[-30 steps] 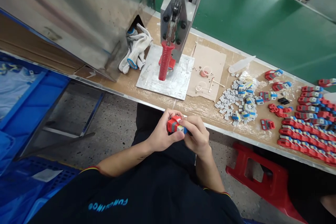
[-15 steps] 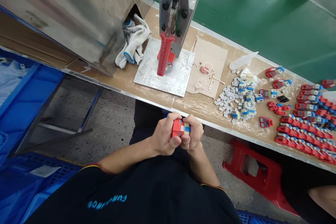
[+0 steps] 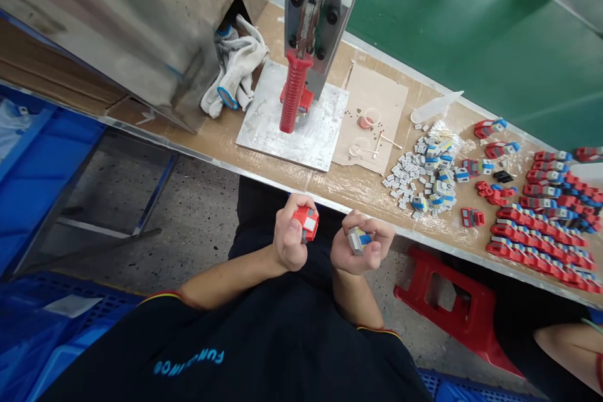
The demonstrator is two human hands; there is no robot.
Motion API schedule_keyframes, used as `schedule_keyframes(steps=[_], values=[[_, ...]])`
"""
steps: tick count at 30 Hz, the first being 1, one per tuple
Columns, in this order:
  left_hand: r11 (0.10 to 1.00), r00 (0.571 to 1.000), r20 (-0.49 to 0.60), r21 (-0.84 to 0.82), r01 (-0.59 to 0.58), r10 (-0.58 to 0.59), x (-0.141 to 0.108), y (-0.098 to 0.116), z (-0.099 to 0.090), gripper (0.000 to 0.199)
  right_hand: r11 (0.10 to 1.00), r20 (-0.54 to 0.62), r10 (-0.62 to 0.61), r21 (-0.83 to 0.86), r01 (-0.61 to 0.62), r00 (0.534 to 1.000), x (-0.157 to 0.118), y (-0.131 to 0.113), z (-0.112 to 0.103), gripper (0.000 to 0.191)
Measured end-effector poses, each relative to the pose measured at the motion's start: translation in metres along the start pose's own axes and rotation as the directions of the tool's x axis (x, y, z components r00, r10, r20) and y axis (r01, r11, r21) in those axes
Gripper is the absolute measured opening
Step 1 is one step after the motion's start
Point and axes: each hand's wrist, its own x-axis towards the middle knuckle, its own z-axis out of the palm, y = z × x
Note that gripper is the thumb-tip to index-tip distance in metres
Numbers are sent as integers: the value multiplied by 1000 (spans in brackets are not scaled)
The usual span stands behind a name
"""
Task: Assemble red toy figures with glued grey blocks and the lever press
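My left hand (image 3: 291, 240) is closed around a red toy part (image 3: 307, 222) with a pale square on top. To its right, my right hand (image 3: 358, 245) holds a grey, blue and yellow toy part (image 3: 359, 240) between thumb and fingers. The two hands are apart, in front of the table's front edge. Beyond them a hand press with a red handle (image 3: 295, 93) stands over a metal plate (image 3: 268, 132). Another red part (image 3: 306, 100) sits under the press, partly hidden by the handle.
White gloves (image 3: 240, 66) lie left of the plate. Right of it are a cardboard sheet (image 3: 390, 97) with small cups, a pile of small grey pieces (image 3: 405, 176) and rows of red toy parts (image 3: 541, 251). A red stool (image 3: 452, 314) and a person's arm (image 3: 570, 348) show at right.
My hands have moved apart. The red part and the grey-blue part, together between both hands before, are now separate, one in each hand. The view has shifted slightly.
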Motion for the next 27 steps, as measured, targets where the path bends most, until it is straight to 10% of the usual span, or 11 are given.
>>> schedule_keyframes(steps=[7, 15, 27], values=[[836, 946, 103, -446, 320, -308, 17, 12, 3, 52, 968, 50, 230, 90, -234, 972, 13, 2, -12, 38], [681, 857, 256, -524, 512, -447, 25, 20, 2, 47, 974, 259, 135, 142, -176, 956, 10, 11, -21, 46], [525, 767, 423, -562, 639, -482, 28, 27, -2, 42, 966, 257, 199, 111, -233, 946, 7, 11, -28, 40]])
